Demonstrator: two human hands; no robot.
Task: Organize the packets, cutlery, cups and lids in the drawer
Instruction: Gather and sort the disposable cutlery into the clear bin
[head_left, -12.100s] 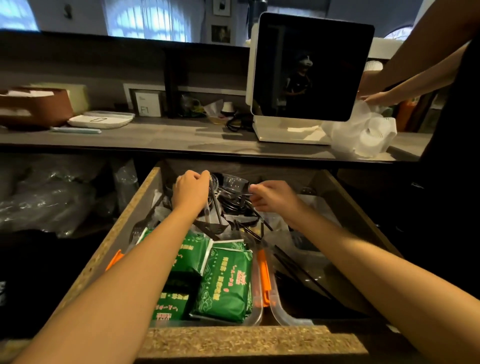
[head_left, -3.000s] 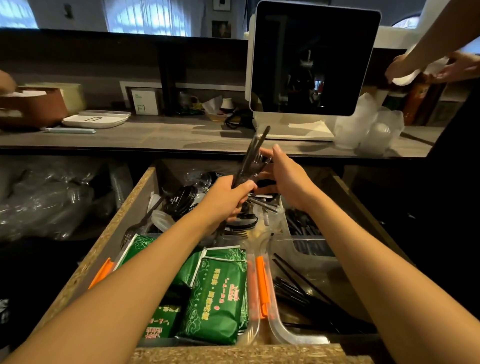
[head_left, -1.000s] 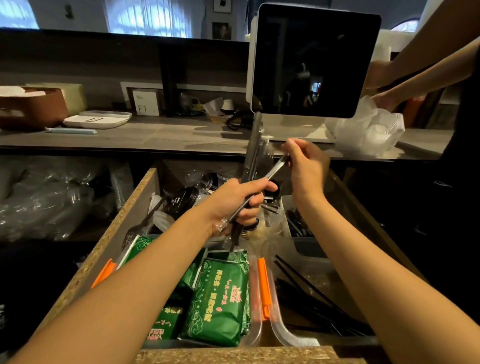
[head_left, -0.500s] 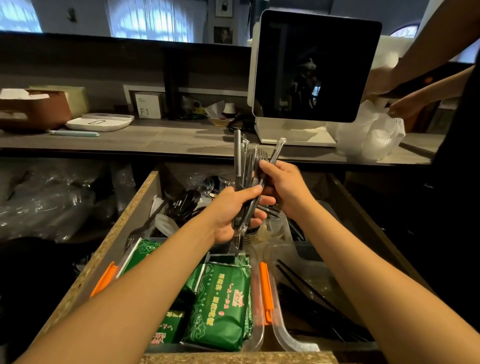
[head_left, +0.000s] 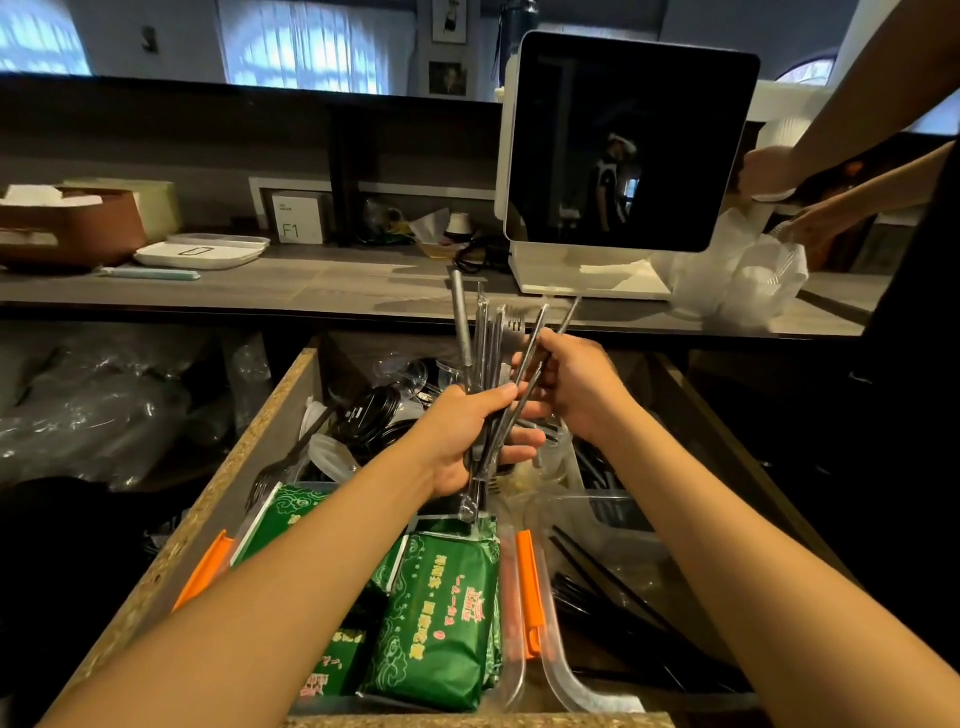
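Since half a second ago the bundle has barely moved: left hand (head_left: 470, 441) keeps its grip closed around the cutlery (head_left: 485, 364), held upright above the drawer (head_left: 228, 467). Right hand (head_left: 571, 384) now pinches two slanted pieces against the bundle (a second ago it held one piece apart, off to the right). We read this as loose pieces being folded into one stack.

Packets (head_left: 441, 618) lie in the near-left clear bin (head_left: 511, 613); black lids (head_left: 366, 415) sit jumbled at the drawer's back. The right bin (head_left: 587, 514) holds dark sticks and looks the likely spot for the bundle. Lids remain unsorted; cups cannot be made out clearly.
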